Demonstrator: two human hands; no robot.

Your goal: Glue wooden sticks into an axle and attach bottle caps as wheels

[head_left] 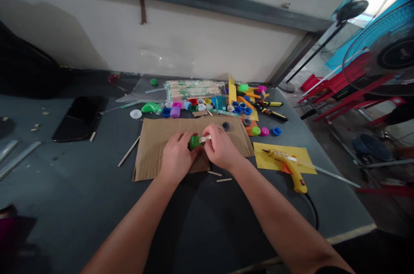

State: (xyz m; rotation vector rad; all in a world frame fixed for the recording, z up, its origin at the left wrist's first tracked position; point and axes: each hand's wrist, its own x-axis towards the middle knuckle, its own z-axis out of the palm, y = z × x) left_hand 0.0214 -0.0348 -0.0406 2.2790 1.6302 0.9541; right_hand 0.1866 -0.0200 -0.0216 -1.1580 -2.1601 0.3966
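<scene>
Over a flat piece of cardboard (155, 144), my left hand (177, 155) is closed round a green bottle cap (194, 142). My right hand (220, 147) pinches a short pale wooden stick piece (204, 138) against the cap's right side; whether it is fixed there I cannot tell. The fingertips of both hands nearly meet, and part of the cap is hidden by my left fingers. A dark grey cap (226, 126) sits on the cardboard just beyond my right hand. Short stick pieces (224, 180) lie by the cardboard's near edge.
A yellow hot glue gun (289, 166) rests on a yellow sheet (263, 160) at right, its cord trailing forward. Behind the cardboard are several coloured caps (175, 111), a pack of wooden sticks (194, 89) and cutters (271, 113). A black phone (80, 118) lies left.
</scene>
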